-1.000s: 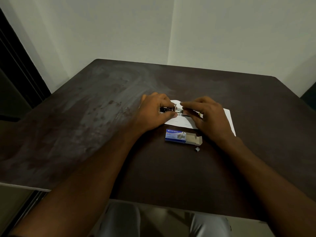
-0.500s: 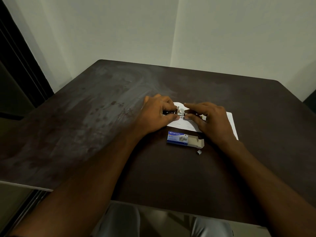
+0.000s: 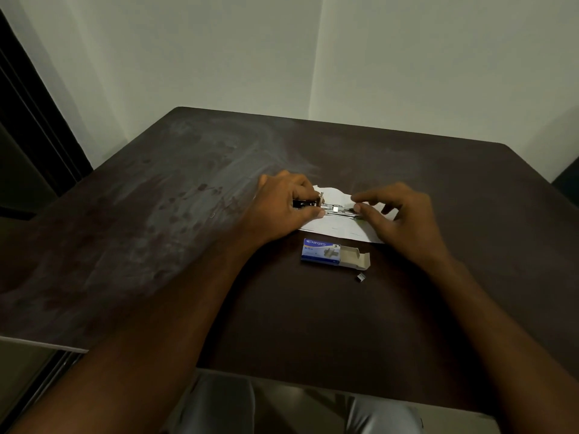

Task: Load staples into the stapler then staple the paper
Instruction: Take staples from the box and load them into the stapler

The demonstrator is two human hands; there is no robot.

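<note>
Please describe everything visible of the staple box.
The staple box is small blue cardboard with white lettering. Its right end is open, pale flaps folded out. It lies flat on the dark table, just nearer than the paper. Neither the left hand nor the right hand touches it.

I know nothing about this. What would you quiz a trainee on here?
1. True or false: the staple box is shut.
2. The left hand grips: A the box, B the stapler, C a pen.
3. Fill in: under the opened stapler lies a white ____.

Key: 1 false, its flap is open. 2 B. 3 paper.
</note>
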